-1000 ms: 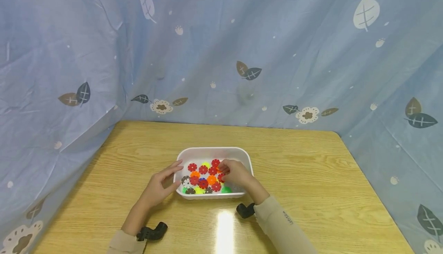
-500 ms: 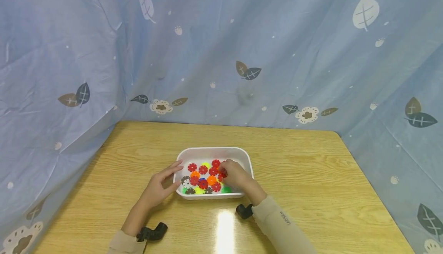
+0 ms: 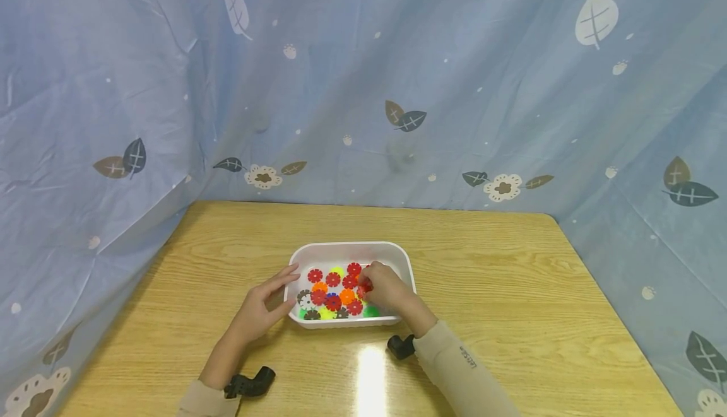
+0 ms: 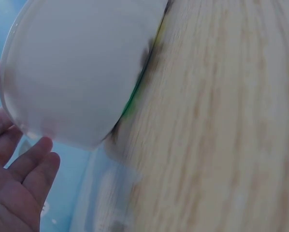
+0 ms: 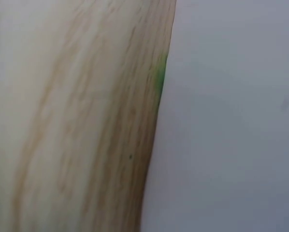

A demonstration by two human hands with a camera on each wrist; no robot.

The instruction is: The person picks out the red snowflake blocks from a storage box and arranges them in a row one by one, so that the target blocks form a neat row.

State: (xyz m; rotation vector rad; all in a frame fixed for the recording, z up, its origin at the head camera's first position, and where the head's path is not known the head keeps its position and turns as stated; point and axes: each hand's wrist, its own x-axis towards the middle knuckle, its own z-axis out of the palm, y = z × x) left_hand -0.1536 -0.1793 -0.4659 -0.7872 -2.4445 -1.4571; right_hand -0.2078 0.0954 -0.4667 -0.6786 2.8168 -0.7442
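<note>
A white plastic tray (image 3: 392, 250) stands on the table with several notched snowflake discs lying in it, in red, orange, yellow, green, blue, white and dark grey. My left hand (image 3: 258, 310) rests against the tray's left end, its fingers and thumb spread at the rim. In the left wrist view, relaxed fingers (image 4: 40, 166) of that hand lie by the tray's outer wall (image 4: 77, 72). My right hand (image 3: 388, 287) reaches into the tray's right half and pinches a red snowflake disc (image 3: 365, 286), partly hidden by the fingers. The right wrist view shows only tray wall (image 5: 226, 116) and tabletop.
The wooden table (image 3: 483, 265) extends around the tray on all sides. A blue curtain (image 3: 341, 89) printed with leaves and flowers hangs behind and at both sides. Black wrist mounts (image 3: 250, 382) sit at both wrists.
My right hand has dipped slightly and moved a little left among the discs, where its fingertips now meet a red one. The left hand and tray stay in place.
</note>
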